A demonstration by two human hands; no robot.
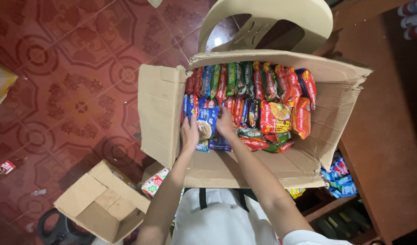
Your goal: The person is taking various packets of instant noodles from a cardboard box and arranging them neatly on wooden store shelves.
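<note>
A big open cardboard box [161, 109] is packed with several noodle packets in red, green and blue wrappers [274, 115]. Both my hands reach into its left part. My left hand [189, 132] and my right hand [225, 121] grip the two sides of a blue noodle packet [206, 123] that stands upright among other blue packets. More red and green packets lie flat near the box's front wall [258, 143].
A cream plastic chair [267, 22] stands behind the box. A smaller open cardboard box [101, 202] sits on the red patterned tile floor at lower left. A brown wooden shelf [381, 136] stands at right, with blue packets [339, 177] under it.
</note>
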